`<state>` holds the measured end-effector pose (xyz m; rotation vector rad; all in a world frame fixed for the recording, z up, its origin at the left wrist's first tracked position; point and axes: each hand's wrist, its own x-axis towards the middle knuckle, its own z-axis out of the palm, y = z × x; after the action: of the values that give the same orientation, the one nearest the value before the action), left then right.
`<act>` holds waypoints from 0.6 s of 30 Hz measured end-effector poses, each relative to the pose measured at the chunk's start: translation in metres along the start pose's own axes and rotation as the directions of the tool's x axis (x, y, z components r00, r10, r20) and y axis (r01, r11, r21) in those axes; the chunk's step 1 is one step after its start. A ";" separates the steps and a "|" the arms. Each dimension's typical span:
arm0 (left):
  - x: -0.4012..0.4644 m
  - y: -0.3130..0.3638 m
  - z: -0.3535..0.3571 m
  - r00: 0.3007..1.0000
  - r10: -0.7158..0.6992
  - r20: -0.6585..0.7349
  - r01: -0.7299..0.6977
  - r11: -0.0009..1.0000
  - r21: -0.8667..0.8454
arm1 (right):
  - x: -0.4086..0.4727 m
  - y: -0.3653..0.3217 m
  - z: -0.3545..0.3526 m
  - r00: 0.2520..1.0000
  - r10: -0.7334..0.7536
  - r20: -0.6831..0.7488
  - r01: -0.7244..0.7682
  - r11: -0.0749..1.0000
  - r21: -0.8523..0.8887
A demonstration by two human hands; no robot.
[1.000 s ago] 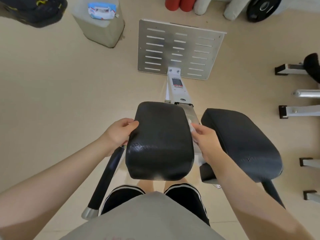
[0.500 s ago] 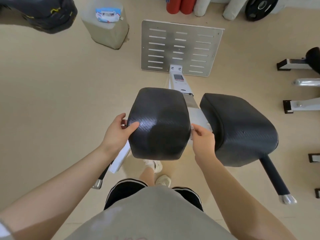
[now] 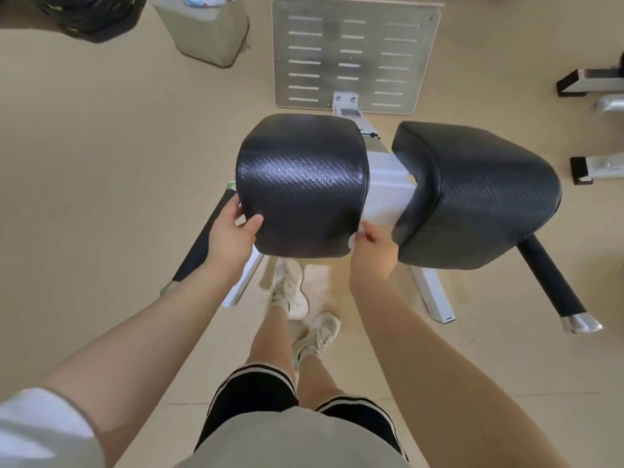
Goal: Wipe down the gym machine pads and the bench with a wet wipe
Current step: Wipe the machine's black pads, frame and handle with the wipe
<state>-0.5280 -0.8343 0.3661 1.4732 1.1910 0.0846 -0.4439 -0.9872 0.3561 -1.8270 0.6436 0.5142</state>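
We are standing on a big tan floor (image 3: 101, 163), looking down at a gym machine. Its metal foot plate (image 3: 356, 55) with slots lies flat at the top. Below it are two fat black pads, side by side but apart, with a white frame (image 3: 385, 194) between them. The right pad (image 3: 472, 194) sits over a black handle bar (image 3: 553, 282) with a silver tip. The left pad (image 3: 300, 184) is shiny on top (the light hits it there). Our left hand (image 3: 229, 236) grips its near left corner, thumb on top and fingers curled under. Our right hand (image 3: 373, 249) pinches a small white wet wipe (image 3: 354, 238) against the pad's near right corner. Our white shoes (image 3: 304, 312) show below.
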 end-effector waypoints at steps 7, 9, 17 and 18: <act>0.003 -0.002 -0.002 0.991 0.133 -0.007 -0.128 0.966 0.225 | 0.019 -0.021 -0.002 0.973 -0.216 0.080 0.208 0.974 0.091; 0.006 -0.004 -0.004 0.987 0.158 -0.010 -0.149 0.950 0.275 | 0.017 0.011 -0.004 0.981 -0.179 0.077 0.179 0.984 0.004; 0.019 -0.008 -0.014 0.972 0.230 0.056 -0.233 0.891 0.391 | 0.047 0.068 0.011 0.881 0.418 0.223 -0.461 0.864 0.202; 0.020 -0.009 -0.016 0.969 0.239 0.069 -0.247 0.889 0.385 | 0.045 0.073 0.013 0.842 0.489 0.229 -0.538 0.798 0.274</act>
<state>-0.5343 -0.8114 0.3534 1.9699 1.0386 0.0011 -0.4576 -1.0032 0.2714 -1.2700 1.0685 0.8406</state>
